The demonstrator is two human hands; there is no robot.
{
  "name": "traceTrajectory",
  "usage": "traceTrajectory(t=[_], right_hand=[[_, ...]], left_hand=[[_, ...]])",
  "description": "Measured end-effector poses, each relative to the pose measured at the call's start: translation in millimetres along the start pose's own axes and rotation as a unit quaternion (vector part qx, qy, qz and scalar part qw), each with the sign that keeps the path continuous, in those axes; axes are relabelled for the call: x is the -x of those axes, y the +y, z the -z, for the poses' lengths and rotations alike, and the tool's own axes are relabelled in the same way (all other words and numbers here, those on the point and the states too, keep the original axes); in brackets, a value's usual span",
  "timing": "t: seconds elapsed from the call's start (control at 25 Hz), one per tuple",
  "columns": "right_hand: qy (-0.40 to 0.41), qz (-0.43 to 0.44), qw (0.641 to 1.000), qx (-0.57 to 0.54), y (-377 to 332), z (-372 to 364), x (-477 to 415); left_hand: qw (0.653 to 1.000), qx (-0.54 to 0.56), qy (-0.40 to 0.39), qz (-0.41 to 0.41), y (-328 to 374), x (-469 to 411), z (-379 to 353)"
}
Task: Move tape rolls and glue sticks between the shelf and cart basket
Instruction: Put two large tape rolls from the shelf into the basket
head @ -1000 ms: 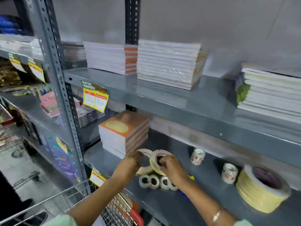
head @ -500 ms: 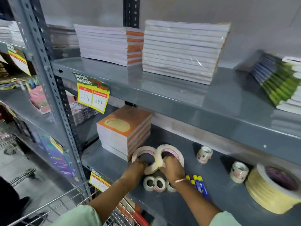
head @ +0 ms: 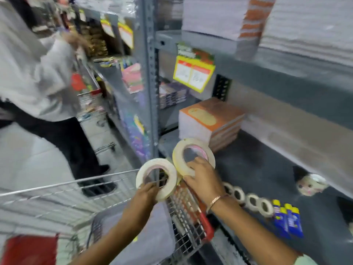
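Here, the left hand [head: 147, 194] gripped a cream ring-shaped tape roll [head: 156, 178] above the wire cart basket [head: 183, 222], while the right hand [head: 202, 178] clasped a second cream tape roll [head: 193, 156] at two o'clock of it, over the grey metal shelf [head: 257, 169] edge. Blue glue sticks [head: 287, 219] lay at four o'clock.

We see shelf [head: 267, 169]: grey painted metal, matt | cart basket [head: 187, 222]: bare wire, shiny | tape rolls [head: 193, 155]: cream paper, matt | glue sticks [head: 288, 220]: glossy blue plastic
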State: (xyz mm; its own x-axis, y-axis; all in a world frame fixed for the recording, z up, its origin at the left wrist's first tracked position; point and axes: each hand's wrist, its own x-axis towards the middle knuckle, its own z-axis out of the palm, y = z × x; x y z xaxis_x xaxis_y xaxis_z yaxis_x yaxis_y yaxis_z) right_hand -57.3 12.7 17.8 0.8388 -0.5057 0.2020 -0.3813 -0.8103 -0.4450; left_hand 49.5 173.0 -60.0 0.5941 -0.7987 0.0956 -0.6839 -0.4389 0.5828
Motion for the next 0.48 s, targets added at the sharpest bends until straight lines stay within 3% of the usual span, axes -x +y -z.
traceTrajectory(t=[0.12, 0.24, 0.4, 0.48], right_hand=[[-0.086, 0.045, 0.995, 0.009, -24.9, -88.0, 0.7], [-0.210, 0.041, 0.976, 0.043, -27.4, -184.8, 13.1], [-0.300, -0.024, 0.949, 0.097, -5.8, -286.6, 9.8], [-0.353, -0.012, 0.929, 0.112, 4.1, -320.9, 7.4]], left_hand=[[0.993, -0.032, -0.020, 0.115, -67.1, 40.2, -8.6], [0.983, -0.057, -0.059, 0.161, -121.1, 61.0, -38.6], [0.967, -0.073, -0.098, 0.221, -182.0, 57.4, -99.0], [0.960, -0.067, -0.108, 0.248, -207.1, 53.6, -127.0]])
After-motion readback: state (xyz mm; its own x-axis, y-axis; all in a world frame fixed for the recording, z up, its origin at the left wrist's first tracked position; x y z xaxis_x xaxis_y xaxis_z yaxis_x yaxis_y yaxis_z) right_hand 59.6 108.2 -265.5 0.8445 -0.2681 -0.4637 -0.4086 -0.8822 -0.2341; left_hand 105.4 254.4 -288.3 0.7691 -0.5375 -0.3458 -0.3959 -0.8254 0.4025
